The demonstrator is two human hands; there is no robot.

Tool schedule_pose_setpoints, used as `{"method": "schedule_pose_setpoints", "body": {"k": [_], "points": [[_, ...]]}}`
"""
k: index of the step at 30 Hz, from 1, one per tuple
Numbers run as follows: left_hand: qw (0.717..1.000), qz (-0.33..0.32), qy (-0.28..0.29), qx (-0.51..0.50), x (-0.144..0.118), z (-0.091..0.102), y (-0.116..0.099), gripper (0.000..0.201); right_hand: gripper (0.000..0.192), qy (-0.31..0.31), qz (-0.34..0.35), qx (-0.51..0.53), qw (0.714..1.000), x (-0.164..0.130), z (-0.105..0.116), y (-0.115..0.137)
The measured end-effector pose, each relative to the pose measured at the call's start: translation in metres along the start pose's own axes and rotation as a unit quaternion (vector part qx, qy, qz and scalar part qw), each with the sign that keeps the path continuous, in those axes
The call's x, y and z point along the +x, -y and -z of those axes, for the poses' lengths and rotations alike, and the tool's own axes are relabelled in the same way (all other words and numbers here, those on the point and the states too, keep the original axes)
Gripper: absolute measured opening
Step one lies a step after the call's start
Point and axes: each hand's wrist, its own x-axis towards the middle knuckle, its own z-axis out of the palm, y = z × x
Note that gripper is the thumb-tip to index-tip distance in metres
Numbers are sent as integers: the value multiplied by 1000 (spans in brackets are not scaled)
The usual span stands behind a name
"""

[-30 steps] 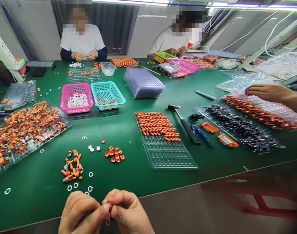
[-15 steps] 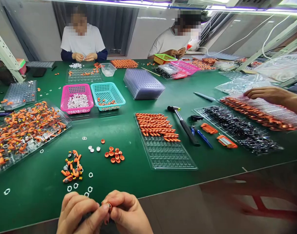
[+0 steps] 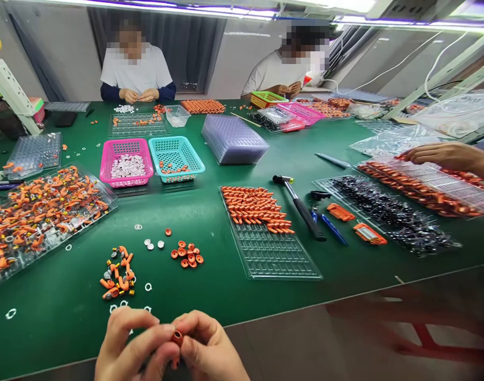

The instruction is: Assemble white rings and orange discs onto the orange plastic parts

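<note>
Close to the table's front edge, my left hand (image 3: 133,346) and my right hand (image 3: 212,344) meet around a small orange shell part (image 3: 177,337) with a dark round opening. My right thumb and forefinger pinch it from the right, while my left fingertips close on it from the left. Its lower end is partly hidden by the fingers. Just beyond my hands lie white rings (image 3: 148,287) and a small pile of curved orange pieces (image 3: 118,272) with yellow and dark ends. Several orange cup-shaped caps (image 3: 187,254) and a few white discs (image 3: 161,244) sit farther out.
A clear tray (image 3: 281,259) carries rows of orange parts. Beyond it are a hammer (image 3: 299,206), blue pliers (image 3: 334,228) and a pink basket (image 3: 126,182) beside a turquoise one (image 3: 177,177). A loaded tray (image 3: 107,203) stands left. A co-worker's hand (image 3: 444,153) reaches in at right.
The orange part has turned in my fingers, so its round opening shows more. My left fingers have shifted and spread a little. The co-worker's hand at right has moved slightly over the tray.
</note>
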Motion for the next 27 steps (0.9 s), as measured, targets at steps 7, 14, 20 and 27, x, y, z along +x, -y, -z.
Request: {"method": "schedule_pose_setpoints", "body": {"k": [7, 14, 20, 27], "points": [[998, 23, 58, 3, 0, 2, 7, 14, 24, 4, -64, 37, 997, -2, -6, 8], [997, 26, 70, -26, 3, 4, 6, 13, 32, 9, -89, 61, 994, -1, -5, 8], [981, 64, 128, -129, 8, 4, 8, 23, 42, 8, -76, 3, 997, 1, -8, 15], [950, 105, 166, -244, 21, 3, 10, 22, 45, 30, -119, -61, 990, 2, -13, 36]]}}
